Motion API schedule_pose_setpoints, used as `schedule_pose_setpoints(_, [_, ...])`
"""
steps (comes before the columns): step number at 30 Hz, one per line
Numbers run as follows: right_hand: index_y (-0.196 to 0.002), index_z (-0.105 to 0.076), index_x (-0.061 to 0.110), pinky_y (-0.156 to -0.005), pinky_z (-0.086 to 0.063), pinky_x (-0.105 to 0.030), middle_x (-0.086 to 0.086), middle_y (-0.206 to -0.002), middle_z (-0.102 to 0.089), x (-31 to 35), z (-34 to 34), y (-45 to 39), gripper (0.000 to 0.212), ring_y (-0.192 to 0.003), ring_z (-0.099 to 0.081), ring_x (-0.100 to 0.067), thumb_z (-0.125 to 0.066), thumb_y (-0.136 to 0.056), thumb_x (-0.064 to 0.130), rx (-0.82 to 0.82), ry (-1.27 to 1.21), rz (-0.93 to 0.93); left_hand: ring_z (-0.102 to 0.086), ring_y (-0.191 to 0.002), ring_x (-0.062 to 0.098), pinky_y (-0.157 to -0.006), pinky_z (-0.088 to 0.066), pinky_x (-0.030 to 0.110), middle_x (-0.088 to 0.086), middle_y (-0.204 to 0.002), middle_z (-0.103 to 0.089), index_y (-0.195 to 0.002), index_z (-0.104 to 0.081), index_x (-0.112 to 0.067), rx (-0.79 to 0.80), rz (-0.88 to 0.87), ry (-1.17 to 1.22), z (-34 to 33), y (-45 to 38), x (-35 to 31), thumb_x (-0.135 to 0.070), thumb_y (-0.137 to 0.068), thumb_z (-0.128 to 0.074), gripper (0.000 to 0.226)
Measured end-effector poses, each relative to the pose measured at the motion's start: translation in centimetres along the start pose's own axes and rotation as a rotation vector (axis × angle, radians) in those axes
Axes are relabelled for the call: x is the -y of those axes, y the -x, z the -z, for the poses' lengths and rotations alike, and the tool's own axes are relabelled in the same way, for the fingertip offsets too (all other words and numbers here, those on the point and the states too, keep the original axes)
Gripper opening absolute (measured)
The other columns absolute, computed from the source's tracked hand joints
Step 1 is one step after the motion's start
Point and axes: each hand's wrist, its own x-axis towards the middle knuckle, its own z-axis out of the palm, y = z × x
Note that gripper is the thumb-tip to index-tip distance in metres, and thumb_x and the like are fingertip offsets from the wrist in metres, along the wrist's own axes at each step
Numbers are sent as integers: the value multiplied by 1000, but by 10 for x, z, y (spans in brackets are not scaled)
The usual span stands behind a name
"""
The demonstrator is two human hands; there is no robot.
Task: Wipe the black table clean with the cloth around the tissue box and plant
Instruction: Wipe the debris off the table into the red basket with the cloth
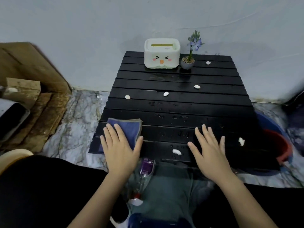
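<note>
Head view: both hands flat, left (120, 145) pressing the cloth (126, 129), right (209, 150) on the black table (181, 102).

Slatted table (205, 102) set against the wall (148, 17), with the tissue box (162, 54) at its far edge and the potted plant (189, 60) just beside it on the right. Folded cloth (130, 129) at the near left corner under the left hand (120, 148); right hand (209, 150) flat on the near edge, well apart from it. Paper scraps (166, 93) scattered across the slats; stacked cardboard (32, 89) on the floor to the left, nested buckets (278, 142) to the right, a plastic bottle (144, 171) below the near edge.
</note>
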Motion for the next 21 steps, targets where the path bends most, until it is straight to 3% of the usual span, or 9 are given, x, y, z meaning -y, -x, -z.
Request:
schedule_pose_setpoints(5, [-159,-16,24,-121,12,-46,1,-167,0,-4,1,5,65,-153,10,-13,-24,-102,55,24,-8,16,-44,-130,47,-109,-36,52,34,-139,-47,-133,-48,12,-6,-137,-110,-5,2,-22,-32,-97,-29,60])
schedule_pose_setpoints(8, [-159,-15,25,-120,14,-46,1,-167,1,-3,1,5,65,-153,11,-13,-25,-102,55,39,-15,5,-51,-123,37,-94,-46,40,22,-135,-53,-128,-52,1,37,-253,-156,3,11,-41,-22,-103,-30,40])
schedule_pose_setpoints(10, [-159,-16,25,-121,13,-46,2,-167,1,-4,3,4,65,-153,11,-13,-25,-102,55,53,-28,0,-58,-110,26,-71,-40,29,9,-124,-56,-119,-51,-9,15,-334,-191,9,13,-47,-18,-103,-37,23])
schedule_pose_setpoints(13, [-158,-18,26,-121,13,-44,2,-167,-1,-6,2,6,64,-153,10,-12,-28,-102,55,45,-64,21,-64,-93,27,-63,-32,30,6,-108,-64,-111,-53,-12,-26,-363,-155,19,12,-42,-23,-104,-37,21])
schedule_pose_setpoints(15, [-158,-18,26,-121,14,-42,3,-167,-1,-11,0,9,64,-153,10,-11,-28,-102,56,34,-72,52,-63,-103,30,-68,-40,34,7,-114,-65,-116,-53,-15,-61,-356,3,17,9,-35,-35,-102,-40,28])
schedule_pose_setpoints(16, [-158,-18,27,-121,14,-41,4,-167,-1,-13,-1,11,65,-153,10,-10,-28,-101,56,29,-72,69,-57,-119,31,-81,-45,38,8,-129,-60,-127,-50,-18,-79,-373,53,13,8,-29,-43,-99,-43,38])
schedule_pose_setpoints(18, [-158,-19,28,-122,14,-39,5,-167,-1,-17,-1,13,64,-152,10,-8,-28,-101,56,24,-75,93,-25,-146,31,-114,-28,46,8,-159,-29,-150,-28,-23,-69,-435,51,2,8,-20,-59,-95,-41,67])
schedule_pose_setpoints(19, [-158,-19,28,-122,14,-38,5,-167,-1,-18,-2,13,64,-152,10,-8,-28,-101,55,23,-78,99,-15,-150,31,-118,-18,47,7,-163,-18,-154,-19,-26,-45,-447,36,-5,9,-17,-63,-94,-36,72])
schedule_pose_setpoints(21, [-158,-20,28,-122,13,-37,5,-167,-2,-19,-2,13,62,-152,9,-7,-29,-102,54,17,-86,103,-18,-149,33,-120,-16,47,9,-161,-23,-153,-26,-26,-40,-450,21,-16,8,-17,-60,-97,-32,66])
